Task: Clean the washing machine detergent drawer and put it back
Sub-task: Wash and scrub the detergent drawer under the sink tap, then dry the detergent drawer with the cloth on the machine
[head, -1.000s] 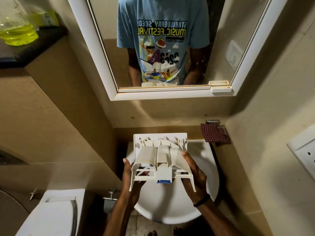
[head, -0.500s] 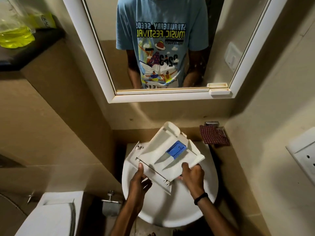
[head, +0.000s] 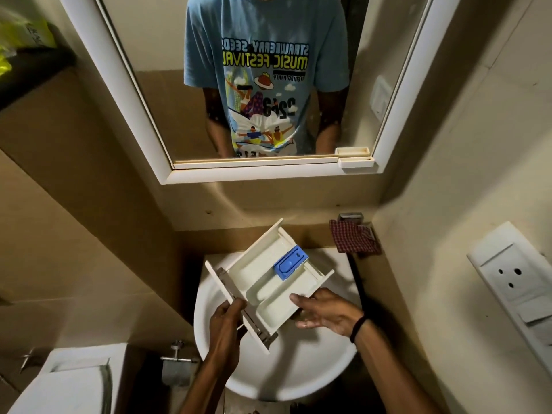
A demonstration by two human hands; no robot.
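The white detergent drawer (head: 265, 279) is held over the round white washbasin (head: 277, 380), turned diagonally with its open compartments facing up. A blue insert (head: 290, 262) sits in its far compartment. My left hand (head: 225, 327) grips the drawer's front panel at the near left. My right hand (head: 324, 312) supports the drawer's near right side from below, fingers against its edge. A black band is on my right wrist.
A white-framed mirror (head: 260, 174) hangs above the basin and reflects a person in a blue T-shirt. A checked red cloth (head: 354, 239) hangs at the basin's far right. A socket panel (head: 513, 282) is on the right wall. A toilet cistern (head: 68, 380) stands at the lower left.
The drawer was turned over from underside-up to compartments-up and rotated diagonally. Both hands shifted their grip, the left to the front panel, the right under the side.
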